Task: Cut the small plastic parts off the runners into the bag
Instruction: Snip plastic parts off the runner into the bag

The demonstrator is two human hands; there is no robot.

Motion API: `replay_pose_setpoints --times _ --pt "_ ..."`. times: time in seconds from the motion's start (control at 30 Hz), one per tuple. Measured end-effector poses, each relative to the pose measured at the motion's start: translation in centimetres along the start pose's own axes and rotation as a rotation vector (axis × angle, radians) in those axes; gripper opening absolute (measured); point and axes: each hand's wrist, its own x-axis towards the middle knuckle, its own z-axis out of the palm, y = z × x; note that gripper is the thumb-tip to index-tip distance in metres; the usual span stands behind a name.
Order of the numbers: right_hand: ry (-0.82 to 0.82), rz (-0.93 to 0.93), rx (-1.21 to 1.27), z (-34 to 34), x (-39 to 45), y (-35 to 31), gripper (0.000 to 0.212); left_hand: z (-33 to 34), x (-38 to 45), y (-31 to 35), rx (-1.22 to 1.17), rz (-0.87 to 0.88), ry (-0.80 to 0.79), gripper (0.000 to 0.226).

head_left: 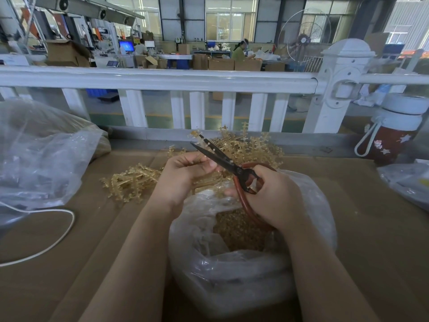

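Observation:
My left hand (185,173) grips a thin amber runner (196,135) that sticks up and away from it. My right hand (271,194) holds red-handled scissors (222,159) by the loops; the dark blades are parted around the runner near its tip. Below both hands sits an open clear plastic bag (232,275) with small amber cut parts (239,231) inside. Piles of amber runners lie on the cardboard-covered table behind my hands (250,145) and to the left (132,180).
A large clear bag (41,159) stands at the left, with a white cord (53,240) in front of it. A red and white bottle (394,131) stands at the right by another clear bag (408,180). A white railing (162,80) borders the table's far side.

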Motion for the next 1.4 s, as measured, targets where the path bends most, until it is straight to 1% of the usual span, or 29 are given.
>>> replay_pose_setpoints --times 0.1,0.17,0.23,0.27,0.4,0.47,0.53,0.57,0.63,0.77,0.83,1.0,1.1,1.13,1.2,1.27,1.4 --pt "-0.028 0.012 0.027 0.0 -0.1 0.1 0.067 -0.1 0.0 0.1 -0.122 -0.074 0.064 0.004" --pt "-0.039 0.052 0.067 -0.1 0.0 0.1 0.064 -0.3 0.1 0.2 -0.205 -0.129 0.104 0.015" --pt "-0.037 0.099 0.127 0.0 0.2 0.2 0.061 -0.4 0.2 0.2 -0.182 -0.169 0.113 0.026" --pt "-0.035 0.125 0.175 0.1 0.2 0.3 0.059 -0.3 0.2 0.2 -0.152 -0.180 0.103 0.029" --pt "-0.046 0.193 0.358 0.3 0.4 0.3 0.050 0.9 0.3 0.2 -0.046 -0.205 0.063 0.017" --pt "-0.062 0.203 0.405 0.4 0.5 0.3 0.033 1.6 0.2 -0.1 0.002 -0.203 0.041 0.007" --pt "-0.078 0.212 0.447 0.5 0.8 0.4 0.015 2.1 0.1 -0.5 -0.002 -0.198 0.018 0.006" --pt "-0.086 0.215 0.463 0.5 0.9 0.4 0.012 2.3 0.2 -0.7 0.003 -0.200 0.006 0.007" --pt "-0.097 0.225 0.484 0.6 0.9 0.3 0.014 2.4 0.1 -0.7 0.024 -0.202 -0.015 0.006" --pt "-0.102 0.234 0.575 0.3 0.8 0.0 0.008 2.5 0.0 -0.5 0.050 -0.216 -0.015 0.003" --pt "-0.104 0.225 0.639 0.1 0.8 -0.1 0.006 2.4 0.0 -0.4 0.074 -0.204 -0.012 0.006" --pt "-0.103 0.213 0.626 -0.1 0.8 -0.1 0.014 1.9 0.2 -0.3 0.040 -0.166 0.028 0.009" --pt "-0.101 0.234 0.620 0.0 0.8 -0.2 0.012 1.8 0.1 -0.3 0.065 -0.131 0.050 0.011" --pt "-0.090 0.240 0.595 0.0 0.8 -0.1 0.014 1.8 0.1 -0.2 0.079 -0.111 0.060 0.012" --pt "-0.049 0.238 0.511 0.1 0.9 0.0 0.031 1.7 0.2 -0.1 0.096 -0.061 0.073 0.014" --pt "-0.043 0.222 0.402 0.1 0.8 0.1 0.047 1.5 0.3 0.0 0.101 -0.021 0.089 0.017" --pt "-0.088 0.145 0.242 0.3 0.4 0.4 0.057 1.1 0.2 0.1 0.080 0.023 0.136 0.013"
